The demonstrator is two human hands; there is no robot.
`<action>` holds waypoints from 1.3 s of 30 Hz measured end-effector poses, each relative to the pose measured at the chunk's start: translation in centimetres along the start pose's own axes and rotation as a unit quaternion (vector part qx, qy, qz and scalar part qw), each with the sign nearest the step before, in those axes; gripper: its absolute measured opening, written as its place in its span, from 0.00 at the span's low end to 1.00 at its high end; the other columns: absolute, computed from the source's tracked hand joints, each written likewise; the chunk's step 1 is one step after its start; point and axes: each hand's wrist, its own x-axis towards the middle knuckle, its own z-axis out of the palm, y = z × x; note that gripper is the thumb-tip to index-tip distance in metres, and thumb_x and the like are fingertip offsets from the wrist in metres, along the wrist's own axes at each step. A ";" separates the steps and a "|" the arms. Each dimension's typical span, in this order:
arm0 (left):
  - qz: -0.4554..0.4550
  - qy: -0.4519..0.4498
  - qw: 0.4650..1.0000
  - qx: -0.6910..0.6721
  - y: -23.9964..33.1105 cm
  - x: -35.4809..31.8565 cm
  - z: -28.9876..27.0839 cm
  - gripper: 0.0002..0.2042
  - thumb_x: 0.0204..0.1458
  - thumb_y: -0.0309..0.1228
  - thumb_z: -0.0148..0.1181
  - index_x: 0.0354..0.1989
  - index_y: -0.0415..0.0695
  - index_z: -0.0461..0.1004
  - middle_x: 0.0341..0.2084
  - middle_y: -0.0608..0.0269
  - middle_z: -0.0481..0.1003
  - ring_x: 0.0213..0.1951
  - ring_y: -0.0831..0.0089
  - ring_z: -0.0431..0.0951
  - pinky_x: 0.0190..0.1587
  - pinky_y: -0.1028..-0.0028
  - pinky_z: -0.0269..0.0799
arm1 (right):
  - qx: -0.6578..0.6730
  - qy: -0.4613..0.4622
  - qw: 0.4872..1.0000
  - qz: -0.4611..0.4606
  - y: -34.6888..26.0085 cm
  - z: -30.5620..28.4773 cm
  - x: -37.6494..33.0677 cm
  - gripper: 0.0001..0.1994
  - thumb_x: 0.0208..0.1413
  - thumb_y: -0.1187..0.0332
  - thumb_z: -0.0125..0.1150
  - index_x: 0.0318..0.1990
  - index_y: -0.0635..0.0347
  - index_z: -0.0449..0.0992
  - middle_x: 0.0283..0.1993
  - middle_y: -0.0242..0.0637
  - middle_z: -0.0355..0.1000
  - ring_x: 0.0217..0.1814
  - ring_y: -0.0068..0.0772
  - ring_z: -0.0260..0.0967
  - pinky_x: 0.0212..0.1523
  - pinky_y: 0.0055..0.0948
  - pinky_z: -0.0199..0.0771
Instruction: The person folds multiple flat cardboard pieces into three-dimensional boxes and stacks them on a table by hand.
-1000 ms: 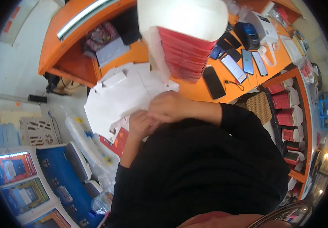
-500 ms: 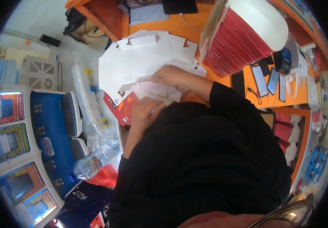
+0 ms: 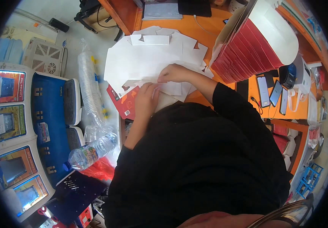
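White carton blank (image 3: 149, 64) under right hand (image 3: 173, 73)

A single head-worn fisheye looks steeply down, close over the orange desk (image 3: 224, 22) and floor

hands (image 3: 160, 85) shifted onto white cardboard (image 3: 145, 60)

Red box stack (image 3: 247, 49) at my 1 o'clock on the orange desk (image 3: 209, 22). Three phones (image 3: 272, 95) at 3. Water bottle (image 3: 90, 152) at 8, cup sleeve (image 3: 90, 91) at 10, vented white unit (image 3: 44, 57) at 11.
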 end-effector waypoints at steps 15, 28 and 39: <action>0.056 -0.030 0.995 0.078 -0.7 -1.2 1.4 0.20 0.46 0.27 0.67 0.50 0.39 0.74 0.46 0.51 0.75 0.47 0.51 0.74 0.50 0.60 0.70 | 0.034 0.035 0.999 -0.014 0.0 0.0 0.6 0.15 0.58 0.59 0.59 0.37 0.63 0.80 0.30 0.38 0.76 0.33 0.27 0.70 0.37 0.30 0.71; -0.368 0.066 0.740 -0.560 3.0 1.6 -2.9 0.17 0.63 0.43 0.52 0.47 0.40 0.62 0.46 0.54 0.71 0.48 0.64 0.77 0.52 0.63 0.75 | 0.215 0.057 0.969 -0.109 -8.8 0.9 -5.1 0.10 0.51 0.65 0.70 0.31 0.64 0.80 0.28 0.31 0.76 0.32 0.18 0.67 0.36 0.23 0.68; -0.282 -0.009 0.772 -0.570 2.4 0.4 -4.1 0.25 0.63 0.46 0.50 0.59 0.39 0.59 0.48 0.56 0.71 0.48 0.67 0.76 0.50 0.66 0.75 | 0.188 -0.006 0.975 -0.117 -10.9 -0.9 -6.0 0.12 0.53 0.67 0.66 0.44 0.61 0.81 0.39 0.37 0.80 0.41 0.25 0.75 0.46 0.25 0.72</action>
